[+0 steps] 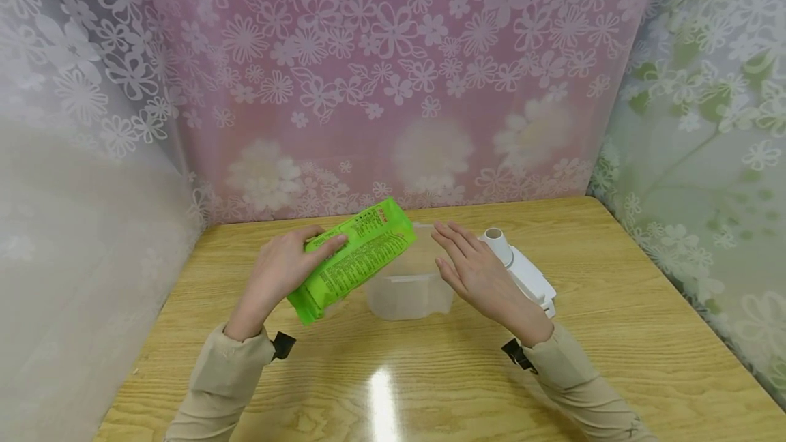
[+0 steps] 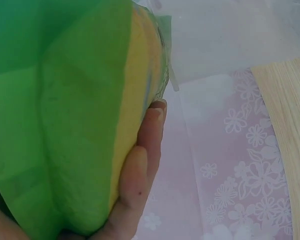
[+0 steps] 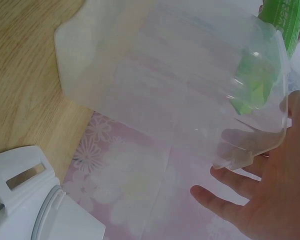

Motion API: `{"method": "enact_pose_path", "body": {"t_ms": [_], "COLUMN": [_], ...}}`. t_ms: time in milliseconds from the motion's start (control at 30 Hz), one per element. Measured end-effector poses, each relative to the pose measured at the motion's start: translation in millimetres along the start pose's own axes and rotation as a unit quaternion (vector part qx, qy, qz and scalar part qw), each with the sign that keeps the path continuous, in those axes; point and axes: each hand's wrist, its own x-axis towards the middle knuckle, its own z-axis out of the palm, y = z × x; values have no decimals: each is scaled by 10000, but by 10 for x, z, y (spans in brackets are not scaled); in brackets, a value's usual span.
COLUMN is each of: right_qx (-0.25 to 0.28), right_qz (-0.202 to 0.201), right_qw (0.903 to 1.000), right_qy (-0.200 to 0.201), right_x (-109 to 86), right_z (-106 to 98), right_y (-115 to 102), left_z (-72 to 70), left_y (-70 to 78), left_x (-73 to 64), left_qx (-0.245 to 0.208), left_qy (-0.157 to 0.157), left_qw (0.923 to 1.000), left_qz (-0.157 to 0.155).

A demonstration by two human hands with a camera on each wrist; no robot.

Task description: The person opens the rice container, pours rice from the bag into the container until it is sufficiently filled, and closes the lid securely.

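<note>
My left hand (image 1: 284, 266) grips a bright green packet (image 1: 368, 254) with printed lines on its face, thumb over the top. The packet is tilted, its upper end over a see-through plastic container (image 1: 410, 300) on the table. In the left wrist view the packet's side (image 2: 132, 95) shows yellow, with fingers curled beneath it. My right hand (image 1: 482, 278) is at the container's right side, fingers extended and holding nothing. In the right wrist view, those fingers (image 3: 235, 182) lie close to the container's rim (image 3: 286, 75), and a green part of the packet shows through the plastic.
A white plastic appliance part (image 1: 531, 282) with a short round tube (image 1: 497, 244) lies on the wooden table (image 1: 344, 380), just right of the container and partly behind my right hand. Flowered curtains (image 1: 393, 87) hang at the back and both sides.
</note>
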Motion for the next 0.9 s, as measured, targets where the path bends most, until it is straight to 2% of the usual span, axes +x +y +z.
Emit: {"method": "enact_pose_path", "body": {"t_ms": [400, 667, 767, 900], "right_qx": [5, 17, 5, 8], "right_qz": [53, 83, 114, 148], "right_qw": [10000, 9999, 9997, 9996], "right_qy": [-81, -145, -193, -227], "right_x": [-1, 2, 4, 6], "right_z": [2, -4, -11, -18], "right_y": [1, -5, -9, -9], "left_z": [-20, -22, -32, -40], "left_y": [25, 42, 48, 40], "left_x": [1, 2, -10, -33], "left_qx": [90, 345, 422, 501], "left_qy": [-26, 27, 16, 34], "left_qw": [9999, 9994, 9991, 9979], "left_qz": [50, -20, 90, 398]}}
